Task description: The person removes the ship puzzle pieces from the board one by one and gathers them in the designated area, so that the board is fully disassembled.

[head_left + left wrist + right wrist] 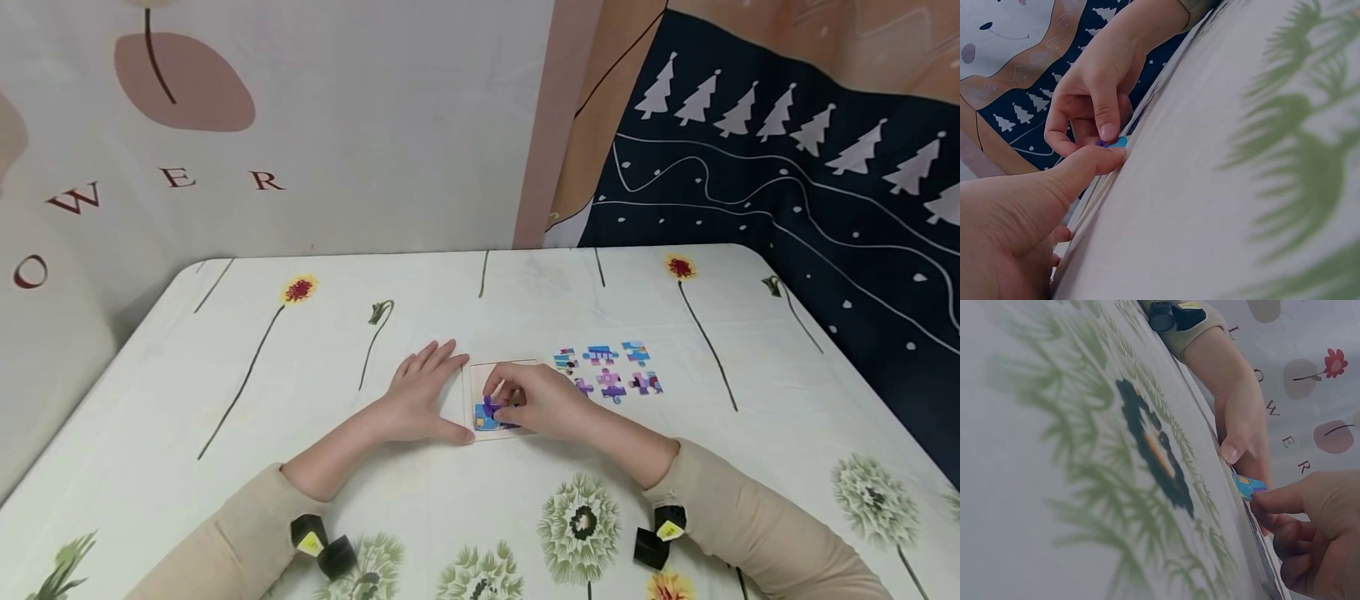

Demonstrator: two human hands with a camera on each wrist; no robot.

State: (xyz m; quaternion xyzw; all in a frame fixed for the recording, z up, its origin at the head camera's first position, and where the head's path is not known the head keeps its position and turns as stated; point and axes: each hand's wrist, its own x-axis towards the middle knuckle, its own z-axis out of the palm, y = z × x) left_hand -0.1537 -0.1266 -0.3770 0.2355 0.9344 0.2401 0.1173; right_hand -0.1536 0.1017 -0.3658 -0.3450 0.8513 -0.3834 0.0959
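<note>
A small puzzle board with a pale raised border lies flat in the middle of the table. My left hand rests at its left side with fingers spread, the thumb touching the lower left corner. My right hand reaches over the board and pinches a blue and purple puzzle piece between thumb and fingers, low over the board's lower left part. Blue colour shows beneath it along the board's bottom; how the pieces there fit is hidden by my right hand.
Several loose puzzle pieces lie in two rough rows to the right of the board, some partly behind my right hand. The white flowered tablecloth spreads around. A wall hanging and a dark tree-print cloth stand behind.
</note>
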